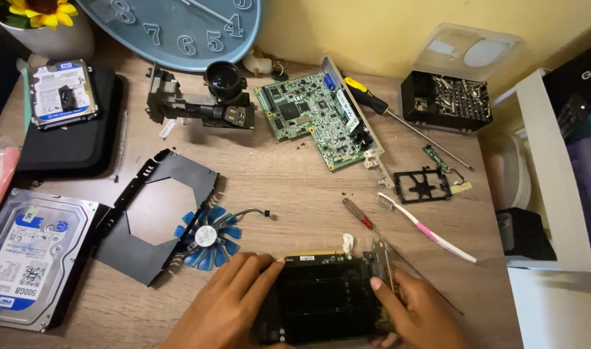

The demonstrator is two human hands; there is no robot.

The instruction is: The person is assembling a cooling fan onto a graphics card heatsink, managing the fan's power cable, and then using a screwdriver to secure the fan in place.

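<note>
Black card (321,300) is lying on the worktop (295,181), both hands, left (228,307) and right (419,313), gripping its ends, beside a screwdriver (366,220).

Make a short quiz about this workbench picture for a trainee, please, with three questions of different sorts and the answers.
1. True or false: both hands rest on the black finned card at the near edge of the wooden table.
2. Which thing lies directly beside the red-handled screwdriver? A) the blue fan B) the white and pink toothbrush C) the green circuit board
3. Fill in: the yellow-handled screwdriver lies between the green circuit board and the black box of ____.

Key: 1 true: left hand and right hand hold its two ends. 2 B. 3 screws.
</note>
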